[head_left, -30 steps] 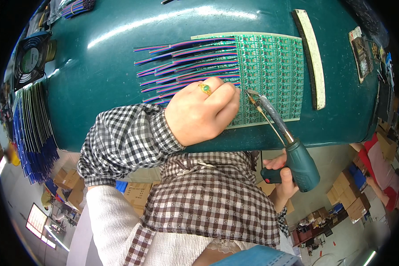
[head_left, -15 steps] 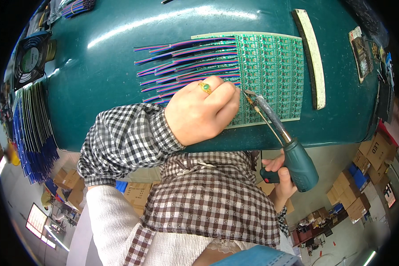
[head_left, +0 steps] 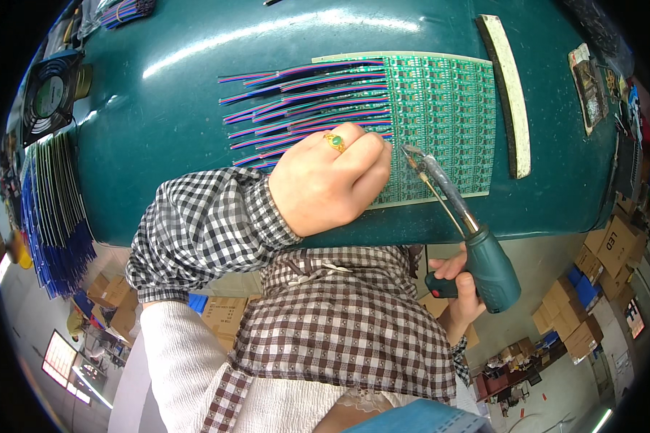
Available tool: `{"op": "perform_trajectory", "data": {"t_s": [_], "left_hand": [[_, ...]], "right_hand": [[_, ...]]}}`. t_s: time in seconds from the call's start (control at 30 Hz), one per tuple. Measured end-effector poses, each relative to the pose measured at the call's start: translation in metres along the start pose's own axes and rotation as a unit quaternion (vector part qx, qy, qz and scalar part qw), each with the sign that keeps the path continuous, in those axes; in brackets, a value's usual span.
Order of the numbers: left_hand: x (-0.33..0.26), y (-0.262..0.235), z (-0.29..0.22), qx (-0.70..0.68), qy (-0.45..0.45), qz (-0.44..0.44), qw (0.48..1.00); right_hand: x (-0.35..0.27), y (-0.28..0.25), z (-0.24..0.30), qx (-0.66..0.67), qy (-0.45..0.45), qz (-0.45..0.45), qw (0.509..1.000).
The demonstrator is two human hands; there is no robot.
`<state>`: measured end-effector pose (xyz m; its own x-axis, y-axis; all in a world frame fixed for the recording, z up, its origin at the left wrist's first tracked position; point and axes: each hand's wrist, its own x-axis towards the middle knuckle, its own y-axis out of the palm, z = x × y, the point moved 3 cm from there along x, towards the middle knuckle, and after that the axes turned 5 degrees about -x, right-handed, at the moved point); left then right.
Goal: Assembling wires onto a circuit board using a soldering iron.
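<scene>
Glossy tabletop (head_left: 159, 130), matt plastic tool handle (head_left: 492, 270), wrinkled cloth sleeve (head_left: 202, 224), shiny metal ring (head_left: 334, 142)

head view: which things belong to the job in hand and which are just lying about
In the job:
soldering iron, held in the right hand
green circuit board panel
striped wires by the left hand

Apparently just lying about:
long pale bar
black fan
cardboard boxes

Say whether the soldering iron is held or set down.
Held. The right hand grips the iron, whose tip points toward the circuit boards.
</scene>
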<state>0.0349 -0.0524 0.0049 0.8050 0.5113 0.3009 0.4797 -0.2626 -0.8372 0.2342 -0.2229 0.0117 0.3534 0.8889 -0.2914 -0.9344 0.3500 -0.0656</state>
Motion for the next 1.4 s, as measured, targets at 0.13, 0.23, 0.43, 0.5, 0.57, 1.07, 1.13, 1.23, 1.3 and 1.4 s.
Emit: {"op": "perform_trajectory", "data": {"t_s": [0.13, 0.23, 0.43, 0.5, 0.57, 1.07, 1.13, 1.23, 1.3, 1.4], "left_hand": [[0.000, 0.001, 0.000, 0.000, 0.000, -0.002, 1.000], [0.000, 0.001, 0.001, -0.002, -0.002, -0.004, 1.000], [0.001, 0.001, 0.002, 0.017, 0.000, -0.006, 1.000], [-0.002, 0.001, 0.000, 0.027, -0.001, -0.012, 1.000], [-0.002, -0.005, -0.004, 0.046, -0.007, 0.026, 0.999], [0.054, -0.044, 0.132, -0.062, -0.209, -0.042, 0.975], [0.050, -0.041, 0.123, -0.085, -0.233, -0.035, 0.968], [0.059, -0.045, 0.116, -0.081, -0.241, -0.015, 0.967], [0.064, -0.042, 0.120, -0.055, -0.179, -0.016, 0.982], [0.072, -0.039, 0.130, -0.071, -0.122, 0.023, 0.990]], "right_hand": [[0.001, 0.001, 0.000, 0.000, -0.004, 0.005, 1.000], [0.003, 0.001, 0.001, -0.003, -0.006, -0.001, 1.000], [0.010, -0.006, 0.002, 0.085, 0.005, -0.023, 0.996], [0.014, -0.007, 0.003, 0.116, 0.006, -0.035, 0.993], [0.016, -0.009, 0.001, 0.140, -0.007, -0.031, 0.990], [0.041, -0.034, 0.000, 0.208, -0.088, 0.001, 0.974], [0.042, -0.039, -0.005, 0.208, -0.084, -0.003, 0.975], [0.047, -0.039, -0.007, 0.204, -0.063, -0.015, 0.977], [0.049, -0.036, -0.006, 0.210, -0.065, -0.005, 0.976], [0.047, -0.033, -0.004, 0.205, -0.072, 0.005, 0.976]]}}
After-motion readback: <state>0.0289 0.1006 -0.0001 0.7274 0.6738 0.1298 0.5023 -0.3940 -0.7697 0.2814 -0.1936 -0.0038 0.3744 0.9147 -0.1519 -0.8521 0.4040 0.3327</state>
